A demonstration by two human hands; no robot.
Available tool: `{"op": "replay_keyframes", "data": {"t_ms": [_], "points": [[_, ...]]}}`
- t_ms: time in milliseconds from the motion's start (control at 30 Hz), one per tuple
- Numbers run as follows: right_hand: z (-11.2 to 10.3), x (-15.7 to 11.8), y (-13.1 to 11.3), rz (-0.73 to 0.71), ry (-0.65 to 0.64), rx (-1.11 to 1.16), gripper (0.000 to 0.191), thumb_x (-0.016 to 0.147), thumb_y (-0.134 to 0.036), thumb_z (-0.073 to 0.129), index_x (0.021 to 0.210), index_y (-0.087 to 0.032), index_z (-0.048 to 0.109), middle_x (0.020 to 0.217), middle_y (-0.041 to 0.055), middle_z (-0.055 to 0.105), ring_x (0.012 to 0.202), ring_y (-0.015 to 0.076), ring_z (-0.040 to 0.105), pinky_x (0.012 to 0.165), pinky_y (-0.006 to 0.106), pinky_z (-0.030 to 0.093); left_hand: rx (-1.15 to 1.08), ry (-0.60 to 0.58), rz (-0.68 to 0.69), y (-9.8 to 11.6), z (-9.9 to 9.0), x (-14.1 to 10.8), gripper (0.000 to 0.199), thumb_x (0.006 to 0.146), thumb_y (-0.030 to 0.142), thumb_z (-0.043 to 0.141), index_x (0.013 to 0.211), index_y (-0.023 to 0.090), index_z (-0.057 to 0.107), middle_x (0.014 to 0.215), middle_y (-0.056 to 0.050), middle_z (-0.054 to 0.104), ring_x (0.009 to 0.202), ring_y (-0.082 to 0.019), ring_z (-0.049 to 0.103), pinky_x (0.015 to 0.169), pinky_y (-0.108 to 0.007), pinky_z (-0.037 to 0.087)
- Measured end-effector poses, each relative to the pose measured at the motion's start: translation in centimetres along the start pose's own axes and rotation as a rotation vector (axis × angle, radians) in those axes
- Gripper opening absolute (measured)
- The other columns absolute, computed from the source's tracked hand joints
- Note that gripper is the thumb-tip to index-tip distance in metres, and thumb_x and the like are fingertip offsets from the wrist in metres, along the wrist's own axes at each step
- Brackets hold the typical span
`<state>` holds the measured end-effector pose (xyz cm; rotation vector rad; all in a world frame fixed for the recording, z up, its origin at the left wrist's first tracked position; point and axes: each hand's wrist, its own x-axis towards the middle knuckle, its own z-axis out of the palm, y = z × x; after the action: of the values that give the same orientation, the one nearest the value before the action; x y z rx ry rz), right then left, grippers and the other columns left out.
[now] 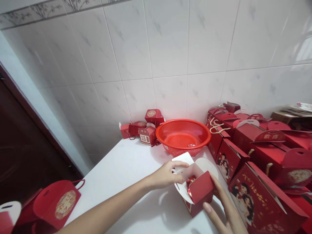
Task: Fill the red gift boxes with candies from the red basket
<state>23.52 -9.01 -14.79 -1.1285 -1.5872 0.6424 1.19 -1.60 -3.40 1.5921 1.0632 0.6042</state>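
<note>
A small red box [201, 188] with white inner flaps stands open near the front of the white table [136, 182], with shiny red and green wrapped pieces [190, 185] visible inside. My left hand [168, 175] is at the box's left side, its thumb and fingers around the edge of a raised white flap. On the right side, my right hand [224, 208] holds the box's red wall between thumb and fingers. Just behind the box is a red plastic basket [159, 136] with something small at its bottom.
Closed red boxes [147, 135] cluster by the tiled wall, left of the basket. Many larger red gift boxes [258, 198] crowd the right side, some with gold cord handles. More red boxes [56, 204] sit at the lower left, near a dark door [24, 146].
</note>
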Motion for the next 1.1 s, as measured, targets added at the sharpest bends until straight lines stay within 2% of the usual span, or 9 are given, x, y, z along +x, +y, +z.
{"op": "replay_keyframes", "data": {"t_ms": [167,433,833,1000,1100], "points": [[0.0,-0.1,-0.6,0.001,-0.011,-0.034,0.065,0.098,-0.043,0.054,0.157,-0.029,0.032,0.158,0.006,0.04,0.144,0.0303,0.042,0.114,0.044,0.044,0.002,-0.021,0.026,0.1,-0.1,0.0,0.058,0.063,0.016,0.068,0.121,0.016,0.069,0.132,-0.01,0.063,0.122,-0.033,0.055,0.104,-0.041,0.041],[0.0,0.0,-1.3,0.008,-0.013,-0.072,0.065,0.098,-0.043,0.055,0.157,-0.031,0.031,0.158,0.0053,0.042,0.144,0.0301,0.041,0.113,0.041,0.046,-0.017,-0.01,0.012,0.2,0.0,0.1,0.059,0.061,0.017,0.069,0.12,0.015,0.069,0.132,-0.009,0.062,0.117,-0.031,0.057,0.098,-0.037,0.044],[0.2,0.2,-0.2,-0.028,-0.038,-0.137,0.071,0.098,-0.04,0.056,0.16,-0.03,0.023,0.157,0.0066,0.042,0.144,0.0307,0.041,0.113,0.042,0.046,-0.005,-0.009,0.021,-0.7,0.1,0.4,0.065,0.06,0.022,0.07,0.125,0.016,0.067,0.126,-0.008,0.065,0.112,-0.031,0.059,0.093,-0.037,0.046],[0.2,0.3,0.0,-0.069,-0.057,-0.175,0.069,0.1,-0.039,0.051,0.16,-0.031,0.017,0.16,0.0057,0.038,0.146,0.0278,0.038,0.114,0.041,0.044,-0.007,-0.007,0.021,-0.6,0.0,0.4,0.067,0.059,0.022,0.071,0.125,0.015,0.068,0.125,-0.009,0.066,0.109,-0.031,0.06,0.091,-0.037,0.047],[0.2,0.4,-0.3,-0.073,-0.045,-0.183,0.07,0.1,-0.04,0.052,0.16,-0.03,0.019,0.16,0.0049,0.038,0.146,0.0277,0.038,0.113,0.04,0.045,-0.02,-0.017,0.022,-0.7,0.1,0.4,0.067,0.06,0.021,0.07,0.126,0.016,0.067,0.124,-0.008,0.066,0.107,-0.03,0.061,0.09,-0.037,0.048]]}}
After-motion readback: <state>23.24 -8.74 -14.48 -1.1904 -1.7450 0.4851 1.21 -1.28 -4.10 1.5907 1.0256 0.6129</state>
